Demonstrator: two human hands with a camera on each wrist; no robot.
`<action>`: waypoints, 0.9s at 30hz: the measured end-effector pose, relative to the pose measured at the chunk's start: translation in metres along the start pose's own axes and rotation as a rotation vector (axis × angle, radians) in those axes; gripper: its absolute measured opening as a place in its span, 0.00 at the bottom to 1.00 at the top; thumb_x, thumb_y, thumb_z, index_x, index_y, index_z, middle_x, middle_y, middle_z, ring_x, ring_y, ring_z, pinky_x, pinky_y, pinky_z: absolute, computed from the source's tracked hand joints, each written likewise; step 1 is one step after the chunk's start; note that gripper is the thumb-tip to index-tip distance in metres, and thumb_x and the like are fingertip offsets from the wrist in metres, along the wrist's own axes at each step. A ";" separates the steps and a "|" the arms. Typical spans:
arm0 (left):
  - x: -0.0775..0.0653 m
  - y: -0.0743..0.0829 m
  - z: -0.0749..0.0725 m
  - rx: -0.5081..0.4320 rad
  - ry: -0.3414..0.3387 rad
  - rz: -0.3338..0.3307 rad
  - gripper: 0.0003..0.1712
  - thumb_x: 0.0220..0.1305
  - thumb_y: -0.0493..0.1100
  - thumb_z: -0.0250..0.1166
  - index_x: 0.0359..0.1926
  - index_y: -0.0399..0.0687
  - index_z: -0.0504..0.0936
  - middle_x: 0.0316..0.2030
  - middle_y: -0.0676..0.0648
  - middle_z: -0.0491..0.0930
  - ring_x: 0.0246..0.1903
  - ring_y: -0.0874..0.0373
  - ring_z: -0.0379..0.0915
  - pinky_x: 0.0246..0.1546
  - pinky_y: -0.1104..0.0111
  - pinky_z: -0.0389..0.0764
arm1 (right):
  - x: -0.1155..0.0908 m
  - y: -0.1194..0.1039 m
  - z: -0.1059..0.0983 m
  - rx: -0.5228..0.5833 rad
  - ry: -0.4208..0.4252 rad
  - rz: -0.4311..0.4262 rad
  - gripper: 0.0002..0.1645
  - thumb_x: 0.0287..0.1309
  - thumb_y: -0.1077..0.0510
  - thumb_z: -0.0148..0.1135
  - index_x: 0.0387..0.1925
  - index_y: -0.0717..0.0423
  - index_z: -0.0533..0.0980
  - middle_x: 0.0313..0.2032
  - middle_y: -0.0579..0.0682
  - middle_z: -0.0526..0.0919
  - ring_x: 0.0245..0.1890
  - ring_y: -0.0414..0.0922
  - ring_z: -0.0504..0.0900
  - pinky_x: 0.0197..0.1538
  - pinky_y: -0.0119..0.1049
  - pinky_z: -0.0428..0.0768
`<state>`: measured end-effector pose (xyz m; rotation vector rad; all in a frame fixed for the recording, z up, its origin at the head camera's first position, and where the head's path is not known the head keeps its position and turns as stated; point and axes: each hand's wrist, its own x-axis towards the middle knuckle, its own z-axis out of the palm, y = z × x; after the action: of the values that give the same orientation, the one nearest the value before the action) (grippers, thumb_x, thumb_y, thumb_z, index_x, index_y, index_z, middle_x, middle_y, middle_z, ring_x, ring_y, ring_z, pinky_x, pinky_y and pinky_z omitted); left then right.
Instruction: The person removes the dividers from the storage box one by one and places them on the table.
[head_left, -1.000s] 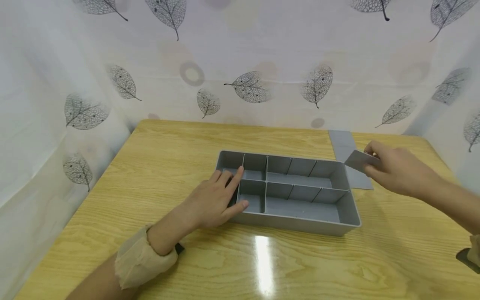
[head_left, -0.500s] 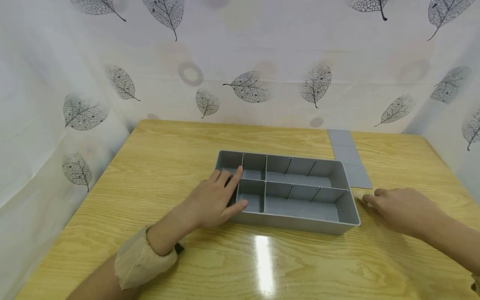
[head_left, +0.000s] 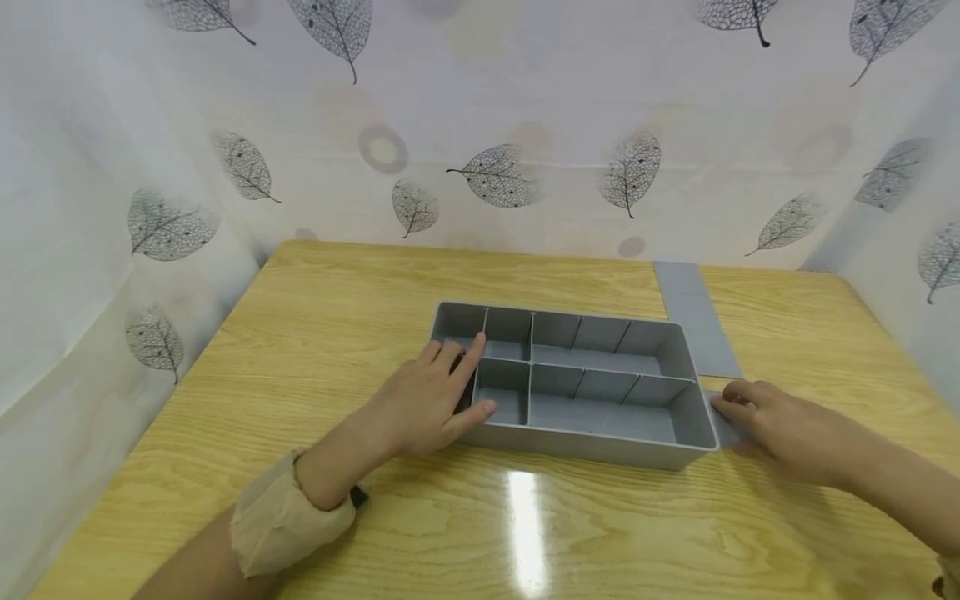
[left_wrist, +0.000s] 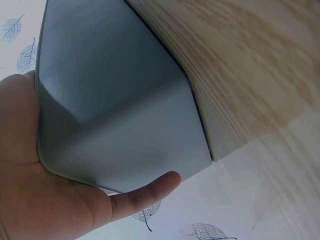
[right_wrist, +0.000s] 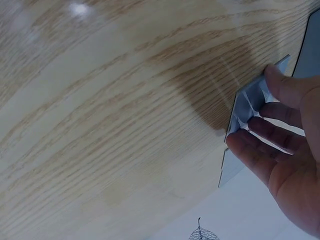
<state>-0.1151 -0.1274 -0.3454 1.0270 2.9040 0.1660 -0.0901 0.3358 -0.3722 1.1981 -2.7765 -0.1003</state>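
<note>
A grey divided storage box (head_left: 592, 450) lies on the wooden table, with its compartments facing up. My left hand (head_left: 420, 404) rests over its left end, index finger along a thin divider and thumb across the front compartment. In the left wrist view, one finger extends along the outer wall of the box (left_wrist: 115, 100). Beside the box's right end, my right hand (head_left: 780, 425) holds a small flat grey panel (head_left: 731, 435) low over the table. Thumb and fingertips grip the panel (right_wrist: 247, 107) by its edges in the right wrist view. Whether it touches the table is unclear.
Behind the box's right end, flat grey panels (head_left: 688, 300) lie edge to edge in a strip reaching the table's back edge. A leaf-patterned curtain (head_left: 510, 108) hangs behind and beside the wood-grain table (head_left: 360, 283).
My right hand has come down and toward me with the panel, from above the grey strip to beside the box's right end. The panel has gone from tilted up to nearly flat. My left hand stays put.
</note>
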 end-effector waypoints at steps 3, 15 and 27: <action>0.000 -0.001 0.001 -0.002 0.006 0.002 0.48 0.73 0.68 0.45 0.79 0.40 0.47 0.65 0.33 0.67 0.64 0.38 0.64 0.58 0.49 0.75 | 0.002 0.004 0.003 0.003 0.010 0.003 0.34 0.38 0.57 0.82 0.49 0.69 0.82 0.45 0.60 0.81 0.42 0.55 0.83 0.39 0.46 0.84; 0.001 -0.001 0.000 0.011 -0.006 0.003 0.49 0.74 0.69 0.44 0.79 0.40 0.46 0.66 0.33 0.67 0.65 0.36 0.62 0.57 0.49 0.76 | 0.000 0.011 0.004 0.038 0.016 0.089 0.32 0.39 0.61 0.80 0.50 0.64 0.82 0.48 0.62 0.83 0.45 0.60 0.84 0.42 0.53 0.83; 0.000 -0.002 0.001 0.008 0.001 0.008 0.48 0.74 0.68 0.44 0.79 0.39 0.47 0.65 0.33 0.67 0.65 0.38 0.63 0.59 0.50 0.75 | 0.034 0.013 -0.040 -0.019 0.197 0.139 0.18 0.44 0.63 0.73 0.41 0.58 0.85 0.42 0.59 0.85 0.40 0.58 0.85 0.36 0.53 0.83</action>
<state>-0.1163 -0.1282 -0.3469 1.0406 2.9042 0.1548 -0.1177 0.3196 -0.3283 0.9509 -2.6692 0.0034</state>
